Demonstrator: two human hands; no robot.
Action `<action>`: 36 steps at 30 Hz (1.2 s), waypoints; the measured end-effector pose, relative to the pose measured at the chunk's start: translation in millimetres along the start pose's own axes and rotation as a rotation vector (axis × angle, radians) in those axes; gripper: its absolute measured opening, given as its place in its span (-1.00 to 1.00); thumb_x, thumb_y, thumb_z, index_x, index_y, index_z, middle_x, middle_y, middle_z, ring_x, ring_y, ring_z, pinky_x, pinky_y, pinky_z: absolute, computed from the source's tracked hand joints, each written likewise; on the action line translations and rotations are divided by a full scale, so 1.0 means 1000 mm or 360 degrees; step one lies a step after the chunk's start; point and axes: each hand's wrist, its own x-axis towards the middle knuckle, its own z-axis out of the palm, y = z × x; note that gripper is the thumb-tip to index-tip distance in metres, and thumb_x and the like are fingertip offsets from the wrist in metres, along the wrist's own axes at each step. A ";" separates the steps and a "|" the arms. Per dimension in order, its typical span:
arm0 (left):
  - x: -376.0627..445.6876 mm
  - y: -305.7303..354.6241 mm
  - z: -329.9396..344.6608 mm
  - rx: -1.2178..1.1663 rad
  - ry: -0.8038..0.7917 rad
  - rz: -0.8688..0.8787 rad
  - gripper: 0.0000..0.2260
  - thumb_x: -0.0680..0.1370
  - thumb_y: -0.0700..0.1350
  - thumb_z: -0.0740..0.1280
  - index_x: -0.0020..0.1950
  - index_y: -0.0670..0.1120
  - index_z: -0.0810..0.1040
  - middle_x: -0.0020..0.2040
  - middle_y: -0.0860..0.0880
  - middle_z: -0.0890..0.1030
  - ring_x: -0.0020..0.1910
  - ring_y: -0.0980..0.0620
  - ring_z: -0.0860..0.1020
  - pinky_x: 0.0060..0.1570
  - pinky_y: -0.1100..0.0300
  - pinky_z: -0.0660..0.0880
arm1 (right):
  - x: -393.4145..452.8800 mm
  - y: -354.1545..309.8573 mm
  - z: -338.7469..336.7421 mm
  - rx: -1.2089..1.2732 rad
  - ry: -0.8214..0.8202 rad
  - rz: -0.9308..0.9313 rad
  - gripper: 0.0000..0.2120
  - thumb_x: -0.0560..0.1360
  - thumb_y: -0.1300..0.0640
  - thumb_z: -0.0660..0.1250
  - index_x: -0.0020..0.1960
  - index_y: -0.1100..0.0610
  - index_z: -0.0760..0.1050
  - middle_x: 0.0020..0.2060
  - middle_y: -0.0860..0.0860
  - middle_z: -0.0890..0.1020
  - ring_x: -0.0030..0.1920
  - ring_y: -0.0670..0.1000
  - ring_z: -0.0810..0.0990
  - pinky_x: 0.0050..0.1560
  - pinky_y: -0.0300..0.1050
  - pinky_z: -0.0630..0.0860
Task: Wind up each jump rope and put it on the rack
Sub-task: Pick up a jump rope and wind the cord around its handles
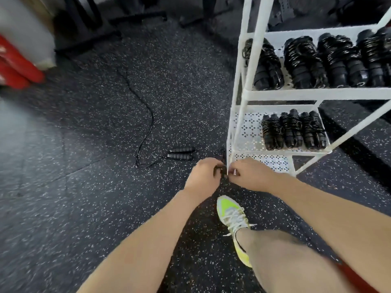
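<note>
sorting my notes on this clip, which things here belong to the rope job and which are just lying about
Job:
- rope being wound, held by left hand and right hand
- loose rope on floor
- white rack
- wound ropes on shelves

Lying about:
- red pads
- black equipment bases

Neon-yellow sneaker, white laces

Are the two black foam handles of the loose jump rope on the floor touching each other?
Cannot tell: in the head view the upper handle and lower handle lie side by side, any gap blurred.
</note>
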 end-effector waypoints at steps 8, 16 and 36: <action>-0.023 -0.106 -0.066 0.0075 0.0090 -0.0206 -0.73 0.67 -0.19 0.25 0.35 -0.10 0.57 0.27 -0.06 0.59 0.14 -0.07 0.59 0.18 0.06 0.55 | 0.072 -0.097 0.037 -0.0093 -0.0185 -0.0134 -0.81 0.60 0.02 0.24 0.08 0.02 0.61 -0.06 -0.02 0.65 -0.04 0.04 0.55 -0.09 -0.08 0.47; 0.003 -0.199 -0.078 0.0105 0.0041 -0.0320 -0.62 0.65 -0.20 0.24 0.48 -0.03 0.43 0.19 -0.10 0.61 0.05 -0.09 0.60 0.06 -0.07 0.61 | 0.162 -0.126 0.102 -0.0083 -0.0237 -0.0060 -0.80 0.60 0.00 0.24 0.17 0.00 0.53 0.11 0.03 0.59 0.03 0.08 0.55 -0.02 -0.06 0.44; 0.095 -0.338 0.014 -0.0067 0.0040 -0.0624 -0.59 0.66 -0.16 0.17 0.52 0.05 0.33 0.15 0.01 0.59 0.11 -0.05 0.54 0.10 -0.10 0.56 | 0.386 -0.062 0.205 -0.0372 -0.0128 0.0258 -0.40 0.55 0.08 0.36 0.51 0.16 0.23 0.40 0.13 0.34 0.41 0.21 0.31 0.34 0.22 0.42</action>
